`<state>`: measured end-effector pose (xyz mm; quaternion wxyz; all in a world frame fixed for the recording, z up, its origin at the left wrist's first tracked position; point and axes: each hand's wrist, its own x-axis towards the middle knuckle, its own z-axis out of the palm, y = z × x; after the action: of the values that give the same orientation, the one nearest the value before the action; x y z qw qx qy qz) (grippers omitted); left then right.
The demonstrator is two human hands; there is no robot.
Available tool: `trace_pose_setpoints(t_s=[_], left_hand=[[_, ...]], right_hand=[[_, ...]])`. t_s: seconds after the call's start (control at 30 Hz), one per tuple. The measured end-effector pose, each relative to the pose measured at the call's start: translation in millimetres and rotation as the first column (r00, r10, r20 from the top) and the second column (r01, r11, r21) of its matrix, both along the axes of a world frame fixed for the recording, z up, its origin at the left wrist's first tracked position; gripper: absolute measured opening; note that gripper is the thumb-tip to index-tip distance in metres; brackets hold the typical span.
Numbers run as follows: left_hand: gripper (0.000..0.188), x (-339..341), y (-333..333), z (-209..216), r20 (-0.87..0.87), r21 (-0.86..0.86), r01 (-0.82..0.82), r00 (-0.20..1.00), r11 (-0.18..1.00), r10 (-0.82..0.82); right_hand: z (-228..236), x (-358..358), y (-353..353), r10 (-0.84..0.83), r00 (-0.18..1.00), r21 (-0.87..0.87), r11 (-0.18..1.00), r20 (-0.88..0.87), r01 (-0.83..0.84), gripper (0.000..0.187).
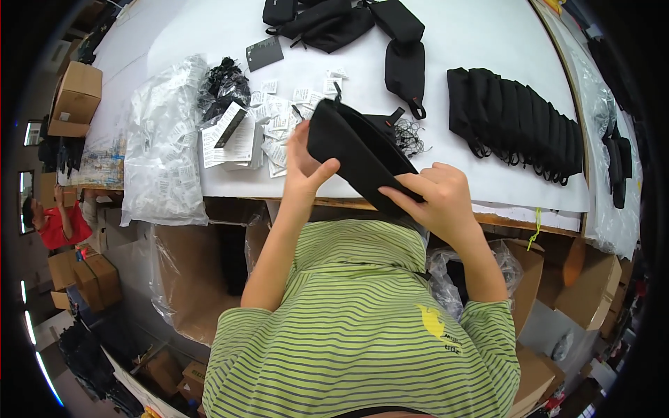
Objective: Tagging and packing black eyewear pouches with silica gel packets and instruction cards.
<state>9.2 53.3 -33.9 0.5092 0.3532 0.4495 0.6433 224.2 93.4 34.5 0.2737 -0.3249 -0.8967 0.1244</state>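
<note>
A black fabric pouch (352, 157) is held up over the table's front edge, tilted, its mouth gaping along the upper right side. My left hand (305, 164) supports its upper left end, with the fingers behind the cloth and the thumb in front. At the lower right end, my right hand (435, 198) pinches the rim between thumb and fingers. Behind the pouch lie scattered small white labels (277, 115) and a tangle of thin black cords (410, 137). A stack of white cards (230, 150) with a black tag on it lies left of my left hand.
A row of similar black pouches (512, 122) stands on the right of the white table (446, 35). More black pouches (404, 59) lie at the back. On the left are a clear bag of labels (167, 146) and bunched black cords (224, 87). Cardboard boxes (188, 272) sit below the table.
</note>
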Motion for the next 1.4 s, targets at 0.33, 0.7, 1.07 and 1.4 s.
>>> trace_pose_setpoints(t_s=[0.33,0.7,1.07,1.4], left_hand=[[0.035,33.2,3.4,31.6,0.503,-0.27,-0.093,0.835,0.958,0.222],[0.029,40.4,-13.1,38.3,0.279,-0.319,0.234,0.949,0.918,-0.145],[0.025,31.0,10.7,36.0,0.381,-0.374,0.087,0.922,0.923,0.067],[0.024,2.3,28.2,36.2,0.567,-0.34,0.166,0.821,0.926,0.061]], right_hand=[[-38.7,-23.2,-37.0,-0.645,0.64,-0.76,0.634,-0.417,0.144,0.028],[-23.0,-19.9,3.7,-0.55,0.471,-0.676,0.723,-0.69,-0.145,0.021],[-13.3,-18.1,-19.3,-0.245,0.797,-0.424,0.906,-0.551,-0.014,0.01],[-10.5,-19.0,-41.6,-0.217,0.802,-0.629,0.74,-0.556,-0.236,0.008]])
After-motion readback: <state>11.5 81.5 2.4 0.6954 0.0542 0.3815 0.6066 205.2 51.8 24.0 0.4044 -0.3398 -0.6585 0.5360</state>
